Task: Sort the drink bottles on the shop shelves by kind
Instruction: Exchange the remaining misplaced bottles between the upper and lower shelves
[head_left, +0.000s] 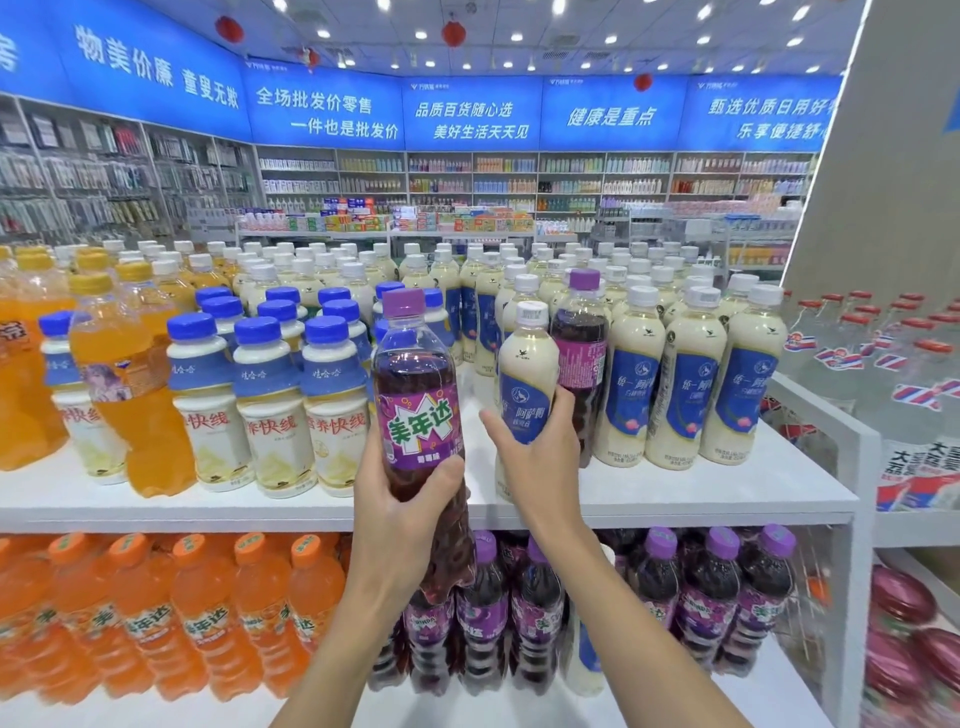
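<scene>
My left hand (400, 514) grips a purple grape soda bottle (415, 395) by its lower half and holds it upright in front of the top shelf (675, 493). My right hand (535, 457) is wrapped around a cream milk tea bottle with a blue label (527, 374); its fingers also reach a second purple grape soda bottle (581, 353) right behind it. Whether that second bottle is held or only touched is unclear. Both stand among the cream milk tea bottles (691, 384) on the top shelf.
Blue-capped white milk drinks (270, 405) and orange sodas (130, 395) fill the top shelf's left. The lower shelf holds orange sodas (202, 608) at left and purple grape sodas (711, 597) at right. Clear red-capped bottles (893, 364) stand on the neighbouring rack at right.
</scene>
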